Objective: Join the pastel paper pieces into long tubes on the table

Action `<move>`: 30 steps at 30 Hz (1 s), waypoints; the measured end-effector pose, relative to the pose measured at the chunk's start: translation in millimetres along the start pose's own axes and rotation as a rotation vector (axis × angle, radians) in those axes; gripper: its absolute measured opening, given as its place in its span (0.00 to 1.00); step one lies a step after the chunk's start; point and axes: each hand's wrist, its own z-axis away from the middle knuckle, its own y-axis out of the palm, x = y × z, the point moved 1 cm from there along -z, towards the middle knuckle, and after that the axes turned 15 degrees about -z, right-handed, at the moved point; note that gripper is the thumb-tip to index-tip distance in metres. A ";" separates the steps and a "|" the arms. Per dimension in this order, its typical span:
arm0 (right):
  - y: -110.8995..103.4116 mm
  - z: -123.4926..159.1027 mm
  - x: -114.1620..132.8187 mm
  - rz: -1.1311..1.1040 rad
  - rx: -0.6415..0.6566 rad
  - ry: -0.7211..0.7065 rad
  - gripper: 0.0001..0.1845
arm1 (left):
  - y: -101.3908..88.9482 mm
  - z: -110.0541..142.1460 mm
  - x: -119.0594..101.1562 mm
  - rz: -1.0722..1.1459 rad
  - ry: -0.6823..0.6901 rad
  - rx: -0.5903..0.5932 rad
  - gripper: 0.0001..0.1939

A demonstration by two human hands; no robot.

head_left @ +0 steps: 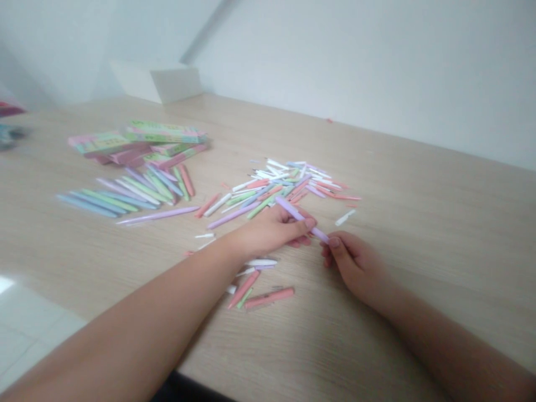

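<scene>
A slim purple pen (288, 209) is held between both hands above the table, slanting down to the right. My left hand (278, 229) pinches it around the middle, thumb on top. At the lower right end, my right hand (352, 259) grips it between thumb and fingers. Just beyond my left hand lies a loose heap of pen parts (272, 187) in white, red, green, blue and purple, with thin refills among them. Nearer me, a red barrel (270, 298) and several small pieces lie beside my left forearm.
Rows of pastel pens (121, 195) lie on the left of the wooden table (419, 223). Behind them are several colourful slim boxes (163, 133). An open white box (176, 82) stands near the wall. A white piece (345, 217) lies right of the heap.
</scene>
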 end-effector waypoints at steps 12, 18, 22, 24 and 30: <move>4.2 2.9 1.1 -0.067 0.083 -0.069 0.13 | -1.8 -3.1 2.7 -0.015 0.045 0.053 0.17; 8.1 3.5 -7.6 -0.167 0.041 -0.033 0.16 | -1.4 -3.5 5.8 -0.025 0.053 0.089 0.17; 8.8 3.8 -4.1 -0.132 0.029 -0.047 0.14 | -0.6 -2.7 6.0 -0.111 0.073 0.059 0.17; 8.2 3.7 -1.3 -0.092 0.024 -0.074 0.13 | 0.1 -1.7 3.4 -0.052 0.026 0.045 0.19; 6.0 2.0 0.4 -0.034 0.001 -0.085 0.09 | -2.4 -2.5 -2.4 0.286 -0.062 -0.066 0.23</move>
